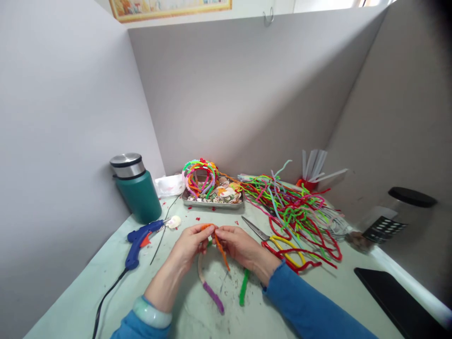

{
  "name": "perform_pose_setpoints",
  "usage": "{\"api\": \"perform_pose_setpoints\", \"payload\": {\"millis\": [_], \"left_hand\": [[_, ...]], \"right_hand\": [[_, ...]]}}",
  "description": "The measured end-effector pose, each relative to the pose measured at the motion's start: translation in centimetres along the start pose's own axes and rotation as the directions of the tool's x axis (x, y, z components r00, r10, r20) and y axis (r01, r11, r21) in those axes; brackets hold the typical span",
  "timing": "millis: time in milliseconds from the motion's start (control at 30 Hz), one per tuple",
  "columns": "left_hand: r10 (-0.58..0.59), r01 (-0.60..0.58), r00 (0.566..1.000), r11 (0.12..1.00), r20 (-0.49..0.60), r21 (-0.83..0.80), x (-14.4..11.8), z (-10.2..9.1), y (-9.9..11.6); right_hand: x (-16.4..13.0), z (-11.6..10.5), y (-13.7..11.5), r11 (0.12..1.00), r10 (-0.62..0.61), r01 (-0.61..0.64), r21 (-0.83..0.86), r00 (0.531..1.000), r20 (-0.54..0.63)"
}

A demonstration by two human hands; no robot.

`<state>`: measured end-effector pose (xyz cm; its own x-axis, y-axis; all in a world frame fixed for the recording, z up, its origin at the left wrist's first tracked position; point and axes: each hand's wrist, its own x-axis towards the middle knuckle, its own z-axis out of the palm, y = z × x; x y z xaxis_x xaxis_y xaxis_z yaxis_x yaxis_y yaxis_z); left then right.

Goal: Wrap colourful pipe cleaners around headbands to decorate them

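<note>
My left hand (192, 242) and my right hand (238, 245) meet above the table, thumbs and fingertips pinched together. Between them is an orange pipe cleaner (222, 254), one end dangling down toward me. Below my left hand curves a fuzzy strip with a pale stretch and a purple end (213, 297). A green pipe cleaner end (244, 287) sticks out beneath my right hand. Whether these pieces join behind my fingers is hidden. Scissors (277, 242) with yellow handles lie just right of my right hand, partly under red pipe cleaners.
Left stand a green bottle (138, 193) and a blue glue gun (139, 242). At the back, a metal tray (212, 205) holds colourful rings (201, 176) and shells. Right are heaped pipe cleaners (293, 202), glue sticks (314, 165), a jar (391, 221) and a black tablet-like slab (395, 301).
</note>
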<state>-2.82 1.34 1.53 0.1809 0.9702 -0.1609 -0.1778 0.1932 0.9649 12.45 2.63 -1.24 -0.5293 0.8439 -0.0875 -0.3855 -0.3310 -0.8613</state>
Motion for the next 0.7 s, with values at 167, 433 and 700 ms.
{"api": "perform_pose_setpoints", "payload": {"millis": [167, 433, 700], "left_hand": [[-0.046, 0.046, 0.999, 0.998, -0.009, 0.035, -0.06, -0.17, 0.46], [-0.023, 0.029, 0.999, 0.988, -0.042, 0.149, -0.07, -0.68, 0.80], [-0.041, 0.041, 0.999, 0.991, -0.005, 0.128, -0.40, -0.20, 0.91]], "right_hand": [[-0.33, 0.43, -0.60, 1.000, -0.012, 0.011, -0.021, 0.999, -0.043], [-0.56, 0.61, -1.00, 0.997, -0.022, 0.018, -0.070, 0.998, -0.055], [-0.59, 0.66, -0.98, 0.998, 0.055, -0.056, -0.034, 0.998, -0.032]]}}
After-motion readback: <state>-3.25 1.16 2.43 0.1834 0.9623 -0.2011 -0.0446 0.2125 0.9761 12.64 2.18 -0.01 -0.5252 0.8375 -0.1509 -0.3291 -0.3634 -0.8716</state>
